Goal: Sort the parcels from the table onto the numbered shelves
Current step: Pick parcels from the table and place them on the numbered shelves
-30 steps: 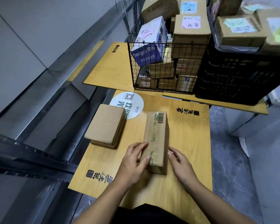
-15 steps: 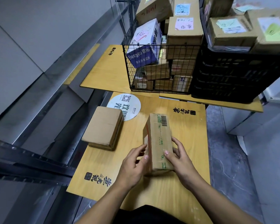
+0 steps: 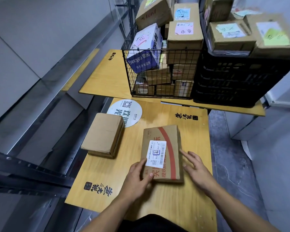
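The cardboard parcel point(image 3: 172, 158) lies flat on the yellow wooden table point(image 3: 195, 139), a little below the centre of the frame. Its wide face with a red curved stripe and a white shipping label point(image 3: 156, 154) looks up.

The left hand point(image 3: 136, 179) grips the parcel at its lower left corner. The thumb point(image 3: 148, 176) presses on the top face just below the label, and the other fingers point(image 3: 140, 164) lie along the left edge.

The right hand point(image 3: 197, 168) is opened wide and holds nothing. Its fingers point(image 3: 185, 154) are straight and spread, with the tips against the right edge of the parcel.

To the left, apart from the parcel, rests a plain brown box point(image 3: 104, 134), half covering a round white sticker point(image 3: 131, 111). In the upper part of the frame a wire basket point(image 3: 129, 71) and a black plastic crate point(image 3: 241, 81) stand side by side, both full of parcels.
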